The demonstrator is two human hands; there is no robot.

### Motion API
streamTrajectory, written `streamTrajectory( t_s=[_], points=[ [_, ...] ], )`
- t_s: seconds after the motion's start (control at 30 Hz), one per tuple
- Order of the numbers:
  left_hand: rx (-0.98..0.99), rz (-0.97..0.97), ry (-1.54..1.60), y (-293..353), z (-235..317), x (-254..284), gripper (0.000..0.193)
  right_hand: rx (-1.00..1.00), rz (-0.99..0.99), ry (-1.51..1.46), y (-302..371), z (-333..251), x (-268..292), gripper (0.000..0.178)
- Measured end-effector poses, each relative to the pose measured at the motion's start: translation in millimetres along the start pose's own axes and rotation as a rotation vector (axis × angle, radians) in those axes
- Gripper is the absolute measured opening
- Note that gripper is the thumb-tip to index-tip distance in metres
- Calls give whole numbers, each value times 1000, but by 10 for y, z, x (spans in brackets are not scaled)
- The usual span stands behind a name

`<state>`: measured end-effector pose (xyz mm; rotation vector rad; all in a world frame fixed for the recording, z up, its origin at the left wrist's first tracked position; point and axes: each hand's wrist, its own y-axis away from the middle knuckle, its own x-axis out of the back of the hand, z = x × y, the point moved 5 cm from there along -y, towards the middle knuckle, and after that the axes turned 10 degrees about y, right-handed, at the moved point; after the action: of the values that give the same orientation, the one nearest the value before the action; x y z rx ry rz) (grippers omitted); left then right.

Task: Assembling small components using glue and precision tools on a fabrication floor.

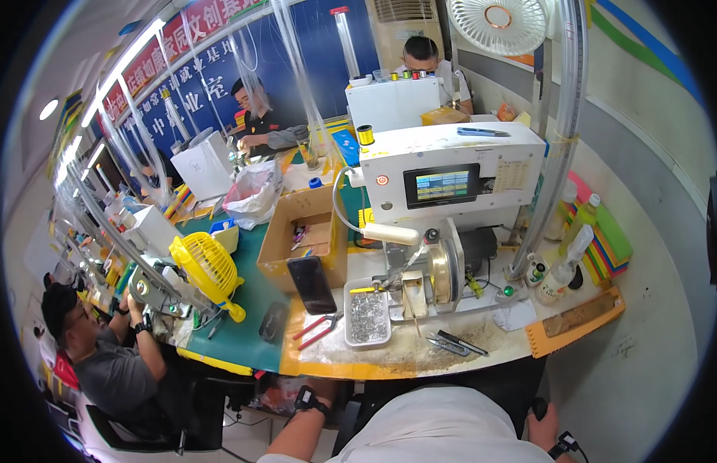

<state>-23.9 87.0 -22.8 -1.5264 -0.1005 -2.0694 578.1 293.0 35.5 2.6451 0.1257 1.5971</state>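
Below the table's front edge, my left hand [321, 391] reaches forward, a black device strapped at its wrist; its fingers are hidden. Low at the right, my right hand [543, 429] is closed around a small black rounded object [538, 408], whose kind I cannot make out. Neither hand touches the things on the table. Nearest on it are a white tray [347, 339] of small clear pieces, red-handled pliers [318, 330], grey pliers [448, 346] and a dark slim tool [463, 343]. Behind them stands a white machine [451, 147] with a screen and a metal wheel [443, 270].
A phone [312, 284] leans against an open cardboard box [277, 258]. At the left are a yellow fan [208, 266] and a seated person [104, 347]; two more people sit at the back. Bottles [559, 278] and an orange board [578, 322] line the right wall.
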Motion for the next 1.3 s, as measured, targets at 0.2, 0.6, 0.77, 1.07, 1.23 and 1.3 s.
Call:
streamTrajectory(
  t_s=[0.2, 0.6, 0.77, 1.07, 1.23, 1.3],
  points=[
    [175, -134, 115, 64, -228, -282, 57, -26, -30, -16, 2, -47, 39, 36],
    [167, -43, 79, -249, -586, -816, 65, -67, -18, -10, 48, 64, -18, 34],
    [164, -67, 59, -137, -662, -737, 65, -64, -6, -5, 28, 63, -8, 33],
    [254, -171, 85, -91, -672, -857, 65, -78, -123, -37, 31, -267, 158, 30],
    [321, -207, 116, 72, -690, -928, 66, -53, -103, -54, 53, -299, 129, 28],
    [343, -210, 126, 220, -730, -927, 66, -20, 1, -9, 54, -236, 96, 28]
  ],
)
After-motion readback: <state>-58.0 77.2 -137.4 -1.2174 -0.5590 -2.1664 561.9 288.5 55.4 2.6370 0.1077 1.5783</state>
